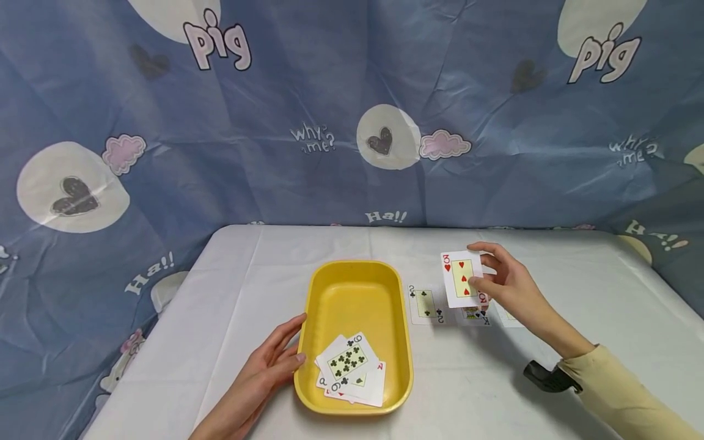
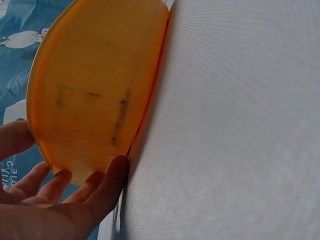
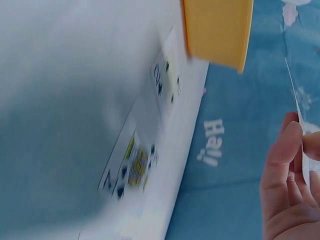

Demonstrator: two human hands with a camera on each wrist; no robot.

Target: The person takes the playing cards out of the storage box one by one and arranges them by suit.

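My right hand [image 1: 503, 275] pinches a three of hearts playing card [image 1: 459, 275] between thumb and fingers, raised above the table. Seen from the right wrist, the held card [image 3: 300, 125] is nearly edge-on. Below it on the white cloth lie a two of clubs [image 1: 425, 305] and a king [image 1: 474, 315], which the held card partly covers. At the left side of a yellow tray [image 1: 357, 269], my left hand [image 1: 264, 366] rests its fingertips on the outer wall and its thumb at the rim. Several overlapping cards lie inside the tray, with a nine of clubs [image 1: 348, 362] on top.
Another card [image 1: 508, 318] lies right of the king, mostly hidden by the right arm. A black wrist strap piece [image 1: 550, 377] hangs at the right sleeve. Behind the white-covered table [image 1: 264, 269] hangs a blue printed cloth [image 1: 330, 79].
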